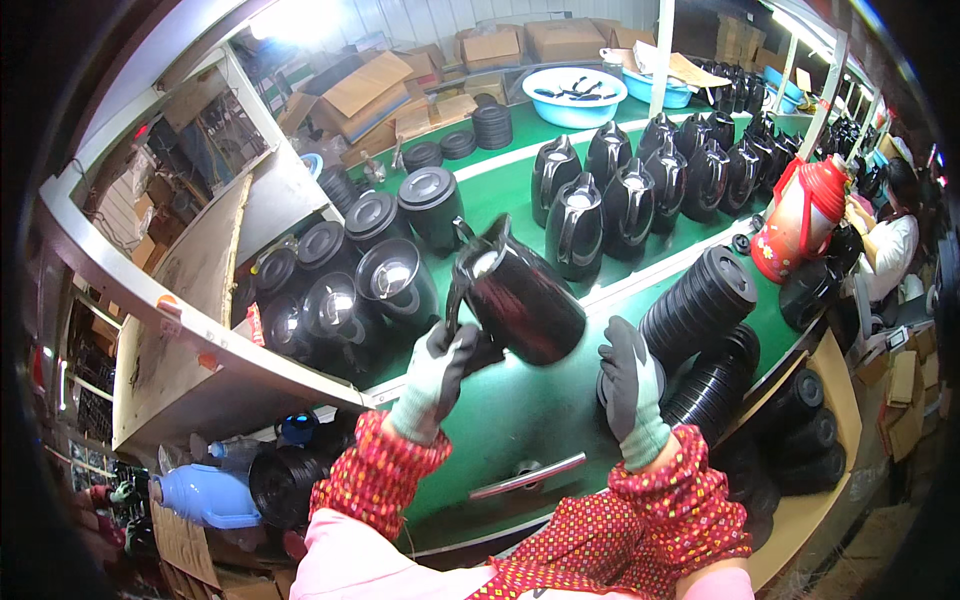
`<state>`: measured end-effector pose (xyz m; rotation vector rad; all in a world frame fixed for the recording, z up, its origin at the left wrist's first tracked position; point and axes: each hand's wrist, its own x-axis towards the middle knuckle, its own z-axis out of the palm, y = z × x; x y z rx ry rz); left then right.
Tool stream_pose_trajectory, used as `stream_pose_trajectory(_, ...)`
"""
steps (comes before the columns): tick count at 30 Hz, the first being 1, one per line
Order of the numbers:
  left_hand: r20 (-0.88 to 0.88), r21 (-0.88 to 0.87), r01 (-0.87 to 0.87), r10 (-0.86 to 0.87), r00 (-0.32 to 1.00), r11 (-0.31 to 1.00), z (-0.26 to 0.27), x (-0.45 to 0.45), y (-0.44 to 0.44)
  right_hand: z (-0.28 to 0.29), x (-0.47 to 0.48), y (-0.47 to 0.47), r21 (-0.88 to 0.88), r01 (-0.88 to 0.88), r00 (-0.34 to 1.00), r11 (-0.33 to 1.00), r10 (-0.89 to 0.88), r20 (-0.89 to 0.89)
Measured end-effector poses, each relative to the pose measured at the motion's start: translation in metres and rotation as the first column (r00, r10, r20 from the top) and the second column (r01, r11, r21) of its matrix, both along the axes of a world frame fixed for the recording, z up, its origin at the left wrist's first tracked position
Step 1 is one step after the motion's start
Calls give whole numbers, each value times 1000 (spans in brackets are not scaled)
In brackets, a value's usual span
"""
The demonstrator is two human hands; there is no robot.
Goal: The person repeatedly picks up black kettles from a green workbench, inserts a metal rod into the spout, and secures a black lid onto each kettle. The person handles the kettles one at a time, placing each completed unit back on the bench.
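My left hand [441, 375], in a grey and mint work glove, grips the handle of a glossy black jug [525, 300], tilted above the green bench [517, 427]. To the right, my right hand [630, 390], gloved alike, is raised with its palm facing the jug and touches nothing that I can make out. Just behind it lean stacks of round black plastic parts [697, 300]. A metal bar [527, 476] on a pivot lies on the bench below the jug. Beyond the jug stand rows of similar black jugs [574, 225].
Black containers [394, 277] and stacked lids [491, 126] crowd the left. A red vacuum flask [802, 217] stands at the right, near a seated person [889, 240]. A blue basin [574, 97] holds black parts. Under the bench are a cardboard box [832, 390] and a blue flask [210, 495].
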<state>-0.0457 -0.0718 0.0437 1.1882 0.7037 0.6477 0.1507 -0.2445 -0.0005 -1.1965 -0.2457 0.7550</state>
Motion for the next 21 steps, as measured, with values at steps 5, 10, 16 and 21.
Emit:
stream_pose_trajectory(5,68,155,-208,200,977,966,-48,114,116,33,-22,-42,-6,-120,984,993,120,134)
stream_pose_trajectory(10,-112,347,-348,407,907,871,-91,201,216,43,-33,-88,-160,-219,954,963,245,171)
stream_pose_trajectory(16,-421,769,-201,717,555,607,-73,221,198,28,-33,-134,-261,-147,957,954,204,206)
stream_pose_trajectory(21,-401,910,243,861,313,336,-18,181,209,18,-36,-161,-270,-79,989,960,110,100)
